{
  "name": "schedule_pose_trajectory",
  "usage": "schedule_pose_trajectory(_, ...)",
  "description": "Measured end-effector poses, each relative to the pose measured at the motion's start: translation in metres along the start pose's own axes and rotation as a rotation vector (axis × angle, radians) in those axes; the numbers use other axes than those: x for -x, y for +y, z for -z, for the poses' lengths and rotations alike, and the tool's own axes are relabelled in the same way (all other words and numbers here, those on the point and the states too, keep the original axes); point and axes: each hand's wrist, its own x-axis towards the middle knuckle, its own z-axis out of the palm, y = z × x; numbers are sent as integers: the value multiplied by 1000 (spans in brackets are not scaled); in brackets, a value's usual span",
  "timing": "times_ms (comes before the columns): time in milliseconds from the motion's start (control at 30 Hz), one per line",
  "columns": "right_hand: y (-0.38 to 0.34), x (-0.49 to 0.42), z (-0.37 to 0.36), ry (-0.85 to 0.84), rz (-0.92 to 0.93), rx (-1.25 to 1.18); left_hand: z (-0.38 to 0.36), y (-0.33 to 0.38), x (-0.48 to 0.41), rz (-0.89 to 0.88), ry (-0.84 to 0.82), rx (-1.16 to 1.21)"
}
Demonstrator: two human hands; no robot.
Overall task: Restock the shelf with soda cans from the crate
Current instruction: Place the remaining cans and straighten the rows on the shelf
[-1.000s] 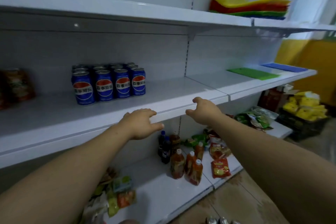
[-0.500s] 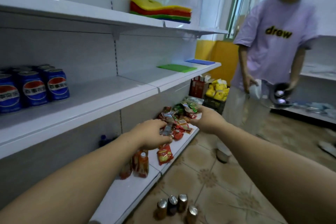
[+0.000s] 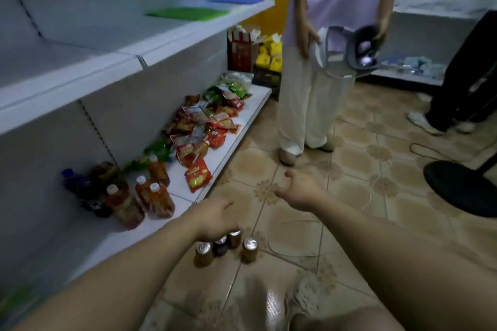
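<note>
Several soda cans [image 3: 250, 248] stand upright in a small cluster on the tiled floor beside the bottom shelf. My left hand [image 3: 215, 219] hovers just above the cluster with loosely curled fingers and holds nothing; it hides part of one can. My right hand [image 3: 301, 191] is stretched out over the floor to the right, fingers relaxed, empty. The white middle shelf [image 3: 129, 62] runs along the upper left. No crate shows near the cans.
The bottom shelf [image 3: 185, 185] holds orange drink bottles [image 3: 156, 196], dark bottles and a heap of snack packets [image 3: 204, 126]. A person in white trousers [image 3: 304, 105] stands close ahead holding a headset. A fan base [image 3: 460, 188] and a cable lie on the floor at right.
My view has swung from the middle shelf with the blue cans down to the floor. Both hands have dropped from the shelf edge; the left now hangs over the floor cans.
</note>
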Motion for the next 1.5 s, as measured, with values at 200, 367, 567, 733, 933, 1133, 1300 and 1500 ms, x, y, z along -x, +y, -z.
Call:
schedule_pose_trajectory(200,48,-77,-88,-171,-124,-19,-65,-41,-88,51,-153,146)
schedule_pose_trajectory(367,76,-145,-166,-303,-142,-3,-119,-80,-161,136,-231,223)
schedule_pose_trajectory(567,97,-206,-258,-429,-140,-21,-185,-132,-221,226,-349,257)
schedule_pose_trajectory(733,102,-237,-324,-476,-127,-50,-205,-137,-247,152,-460,373)
schedule_pose_trajectory(933,105,-246,-365,-432,-86,18,-228,-160,-255,156,-431,339)
schedule_pose_trajectory(1133,92,-223,-329,-347,-40,-88,-214,-154,-243,192,-409,321)
schedule_pose_trajectory(1300,54,-179,-260,-176,-76,-413,-161,-122,-209,125,-298,414)
schedule_pose_trajectory(1500,-5,-124,-170,1,43,-634,-86,-95,-136,49,-90,590)
